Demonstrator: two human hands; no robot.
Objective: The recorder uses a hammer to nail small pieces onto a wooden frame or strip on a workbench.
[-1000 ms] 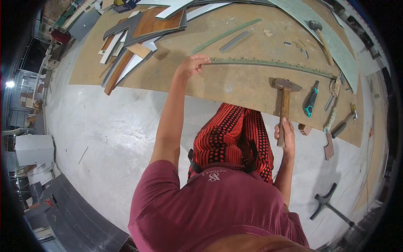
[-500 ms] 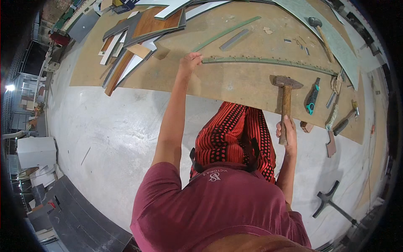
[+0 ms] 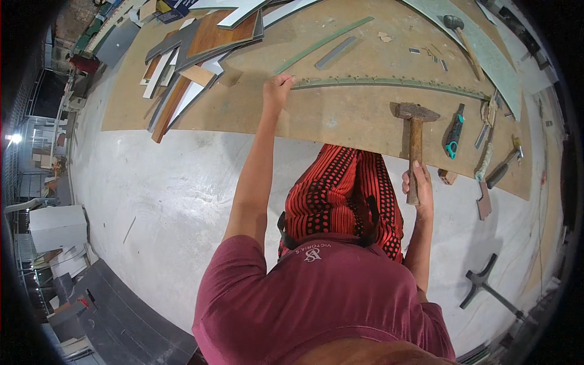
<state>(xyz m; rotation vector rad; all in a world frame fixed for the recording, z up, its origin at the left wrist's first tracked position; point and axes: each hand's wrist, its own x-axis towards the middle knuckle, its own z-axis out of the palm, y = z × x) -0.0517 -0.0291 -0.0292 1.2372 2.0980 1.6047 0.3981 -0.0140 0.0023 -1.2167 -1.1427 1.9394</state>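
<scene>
So since a second ago barely anything's shifted: the left hand [image 3: 278,91] is a touch further along, the hammer's the same. The big brown board [image 3: 359,115] lies flat on the floor, and the long green strip [image 3: 389,82] runs left-to-right across it, parallel to the near edge. The left hand's fingers are curled down onto the strip's left end, pinning it. The right hand [image 3: 417,188] is wrapped tight around the hammer [image 3: 415,137] handle at the board's near edge, head pointing away toward the strip, which lies beyond the hammer head.
</scene>
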